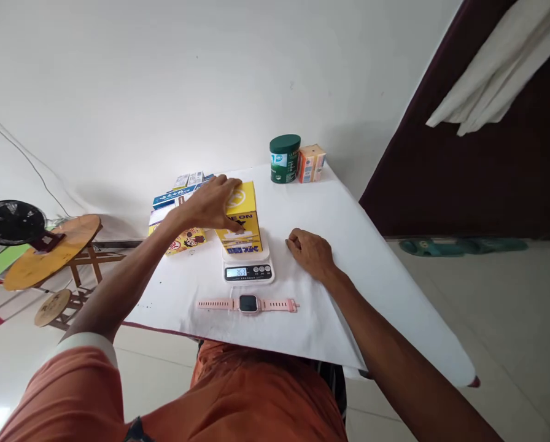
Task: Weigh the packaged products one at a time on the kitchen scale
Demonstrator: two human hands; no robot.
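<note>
My left hand (210, 204) is closed around a yellow box (242, 221), with the thumb on its near face and the fingers over its far upper edge. The box stands upright on a white digital kitchen scale (249, 275), whose lit display seems to read 363. To the right of the scale, my right hand (312, 253) rests on the white tablecloth, fingers curled in, nothing visible in it. A pink smartwatch (248, 303) lies stretched out flat in front of the scale, its screen dark.
Several packages, including a yellow cartoon box (186, 241) and a blue box (174, 196), sit at the left. A green canister (285, 161) and an orange-white box (311, 164) stand at the back by the wall. A fan (12, 224) is further left.
</note>
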